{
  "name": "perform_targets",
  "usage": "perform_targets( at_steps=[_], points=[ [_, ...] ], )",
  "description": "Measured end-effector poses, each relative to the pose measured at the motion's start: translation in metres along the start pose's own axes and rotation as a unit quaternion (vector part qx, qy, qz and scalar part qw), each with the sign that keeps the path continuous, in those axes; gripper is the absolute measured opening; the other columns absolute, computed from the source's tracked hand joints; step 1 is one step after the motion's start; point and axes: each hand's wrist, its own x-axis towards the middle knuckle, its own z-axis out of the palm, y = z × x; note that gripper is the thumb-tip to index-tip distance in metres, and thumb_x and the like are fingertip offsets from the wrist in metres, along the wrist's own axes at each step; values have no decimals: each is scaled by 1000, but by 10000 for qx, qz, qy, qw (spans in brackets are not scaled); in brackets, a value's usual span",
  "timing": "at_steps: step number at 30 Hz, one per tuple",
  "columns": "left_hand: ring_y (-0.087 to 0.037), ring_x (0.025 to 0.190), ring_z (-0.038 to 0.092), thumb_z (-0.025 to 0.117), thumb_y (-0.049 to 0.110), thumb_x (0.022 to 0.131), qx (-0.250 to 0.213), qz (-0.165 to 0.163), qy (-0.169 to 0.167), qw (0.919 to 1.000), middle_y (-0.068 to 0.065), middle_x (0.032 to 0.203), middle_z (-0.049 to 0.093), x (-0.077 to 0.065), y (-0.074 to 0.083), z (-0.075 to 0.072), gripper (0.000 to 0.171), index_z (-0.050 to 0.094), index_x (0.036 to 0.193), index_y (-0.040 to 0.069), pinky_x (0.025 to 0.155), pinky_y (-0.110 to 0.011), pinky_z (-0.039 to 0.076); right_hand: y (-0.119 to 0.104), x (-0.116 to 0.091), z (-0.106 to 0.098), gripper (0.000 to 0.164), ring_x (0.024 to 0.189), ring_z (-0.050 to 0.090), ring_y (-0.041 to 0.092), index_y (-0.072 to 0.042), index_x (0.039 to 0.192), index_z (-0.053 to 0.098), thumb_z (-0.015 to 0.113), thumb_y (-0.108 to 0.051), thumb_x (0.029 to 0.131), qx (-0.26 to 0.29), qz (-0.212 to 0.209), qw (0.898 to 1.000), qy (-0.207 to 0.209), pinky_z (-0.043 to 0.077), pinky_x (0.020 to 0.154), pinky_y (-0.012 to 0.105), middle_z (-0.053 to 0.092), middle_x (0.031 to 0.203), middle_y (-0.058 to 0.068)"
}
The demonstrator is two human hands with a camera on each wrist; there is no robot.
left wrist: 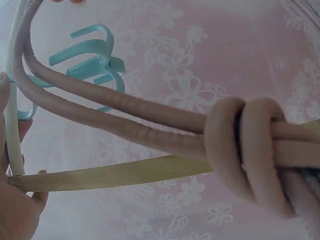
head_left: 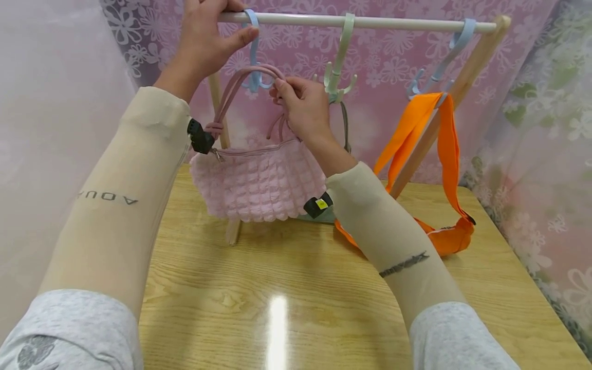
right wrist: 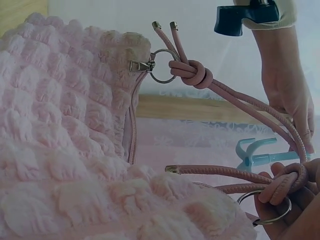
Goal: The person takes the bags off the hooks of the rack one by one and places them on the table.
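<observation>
A pink puffy handbag [head_left: 259,180] hangs from its paired cord handles [head_left: 236,87] above the table. My right hand [head_left: 307,110] pinches the handles near their right end, beside a knot and metal ring [right wrist: 272,207] in the right wrist view. The handles arch across a light-blue hook [head_left: 254,56] in the head view. At the left end of the white rail [head_left: 300,20], my left hand [head_left: 203,38] grips the rail, its thumb at the blue hook's stem. A knot [left wrist: 245,150] in the handles fills the near part of the left wrist view.
A green hook [head_left: 341,56] with a dark strap hangs mid-rail. From another blue hook [head_left: 455,41] at right hangs an orange bag [head_left: 446,149], its lower part on the wooden table [head_left: 222,308]. Slanted wooden legs [head_left: 467,77] support the rail. Floral cloth stands behind.
</observation>
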Motion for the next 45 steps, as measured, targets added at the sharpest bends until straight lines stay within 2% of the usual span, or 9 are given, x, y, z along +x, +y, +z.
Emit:
perform_targets(
  at_steps=[6, 13, 21, 25, 34, 39, 45],
  points=[
    [-18, 132, 32, 60, 45, 93, 60, 139, 16, 9999, -5, 128, 59, 0, 0, -1, 51, 59, 130, 11, 112, -19, 12, -5, -5, -5, 27, 87, 69, 21, 4, 101, 73, 60, -19, 97, 198, 144, 9997, -4, 54, 81, 23, 71, 92, 14],
    [-16, 137, 25, 57, 47, 94, 177, -250, -156, 9994, -2, 138, 51, -2, 2, -3, 52, 56, 135, 14, 113, -21, 17, -8, -18, -11, 29, 89, 69, 21, 4, 105, 72, 59, -20, 97, 170, 151, 9996, -144, 54, 82, 24, 72, 94, 13],
    [-16, 138, 26, 56, 46, 96, 429, -304, -356, 9980, 4, 142, 51, -5, 2, -7, 53, 50, 142, 20, 115, -24, 17, -6, -28, -17, 26, 85, 70, 19, 2, 100, 73, 61, -21, 96, 318, 41, 9994, -163, 51, 67, 24, 71, 90, 12],
    [-16, 139, 27, 56, 45, 96, 505, -174, -398, 9978, 3, 142, 50, -6, 3, -9, 53, 49, 143, 20, 115, -23, 17, -3, -33, -19, 26, 85, 70, 21, 3, 99, 73, 60, -19, 96, 381, 29, 9991, -161, 50, 63, 24, 72, 90, 12],
    [-15, 140, 24, 56, 43, 97, 569, 48, -324, 9978, 3, 143, 50, -7, 3, -10, 52, 49, 142, 19, 116, -24, 15, 6, -43, -23, 25, 88, 71, 22, 3, 103, 72, 60, -18, 97, 679, 56, 9975, -200, 52, 64, 18, 73, 94, 12],
    [-15, 144, 20, 53, 44, 98, 518, 237, -137, 9983, 4, 152, 39, -10, -1, -10, 54, 45, 146, 20, 116, -22, 9, 11, -48, -25, 24, 88, 70, 24, 4, 103, 71, 60, -17, 97, 1029, 154, 9942, -273, 46, 58, 17, 72, 94, 13],
    [-10, 146, 14, 46, 43, 101, 120, 104, -50, 9999, 4, 159, 23, -18, -6, -16, 56, 32, 153, 26, 114, -20, 7, 15, -54, -25, 26, 89, 70, 25, 6, 104, 69, 59, -16, 97, 1205, 105, 9922, -303, 43, 56, 16, 72, 94, 12]
  ],
)
